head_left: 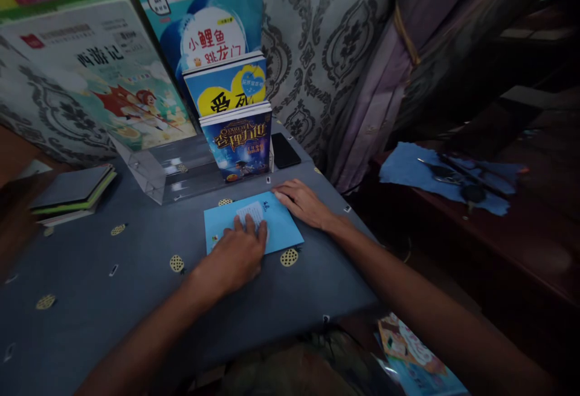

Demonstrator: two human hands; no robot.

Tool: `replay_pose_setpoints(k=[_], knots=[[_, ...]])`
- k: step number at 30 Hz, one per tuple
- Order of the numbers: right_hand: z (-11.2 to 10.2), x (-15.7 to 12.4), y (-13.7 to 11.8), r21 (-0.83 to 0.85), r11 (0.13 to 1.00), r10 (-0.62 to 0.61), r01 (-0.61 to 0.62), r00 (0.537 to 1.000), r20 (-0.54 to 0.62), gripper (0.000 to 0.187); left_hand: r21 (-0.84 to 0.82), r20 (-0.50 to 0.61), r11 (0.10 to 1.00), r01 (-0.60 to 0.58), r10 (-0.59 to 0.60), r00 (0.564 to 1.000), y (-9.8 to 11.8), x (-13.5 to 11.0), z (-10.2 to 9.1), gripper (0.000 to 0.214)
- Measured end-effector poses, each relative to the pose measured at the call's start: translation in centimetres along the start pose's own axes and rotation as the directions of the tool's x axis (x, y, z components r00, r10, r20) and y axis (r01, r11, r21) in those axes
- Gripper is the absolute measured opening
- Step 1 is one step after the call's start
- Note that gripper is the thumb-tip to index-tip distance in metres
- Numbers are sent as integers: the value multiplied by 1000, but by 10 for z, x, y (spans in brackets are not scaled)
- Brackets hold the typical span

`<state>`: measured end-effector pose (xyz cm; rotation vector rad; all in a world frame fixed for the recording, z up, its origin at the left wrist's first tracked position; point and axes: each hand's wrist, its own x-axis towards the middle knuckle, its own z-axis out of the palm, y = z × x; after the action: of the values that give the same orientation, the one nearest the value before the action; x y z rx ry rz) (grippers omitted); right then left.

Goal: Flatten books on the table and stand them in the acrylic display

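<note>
A thin light-blue booklet (283,227) with a white label lies flat on the grey tablecloth (136,275). My left hand (238,254) rests palm down on its near left part, fingers loosely together over the label. My right hand (301,201) lies flat at the booklet's far right corner, fingers stretched out along its edge. Neither hand grips anything. Just behind the booklet, a dark-blue book (238,142) and a yellow-and-blue book (226,85) stand upright in a clear acrylic stand (154,172).
Larger picture books (99,76) lean against the patterned wall behind the stand. A small stack of notebooks (72,194) lies at the left. A black phone (284,150) lies by the stand. A curtain (385,82) hangs right; a dark wooden bench holds blue cloth (408,169).
</note>
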<state>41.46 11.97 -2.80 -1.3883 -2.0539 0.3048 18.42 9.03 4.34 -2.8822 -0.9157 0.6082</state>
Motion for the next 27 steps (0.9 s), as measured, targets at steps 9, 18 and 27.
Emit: replay_pose_setpoints(k=[9,18,27], knots=[[-1,1,-2,77,996,55,-53,998,-33,48,45,-29,998,-49,51,998,-2,-10,-1,71],[-4,3,-9,467,862,216,-197,976,14,69,-526,-272,841,-123,-29,962,-37,-42,-6,36],[0,6,-20,940,101,195,-326,933,303,70,-911,-222,-176,-374,-556,801,-62,-44,9,41]])
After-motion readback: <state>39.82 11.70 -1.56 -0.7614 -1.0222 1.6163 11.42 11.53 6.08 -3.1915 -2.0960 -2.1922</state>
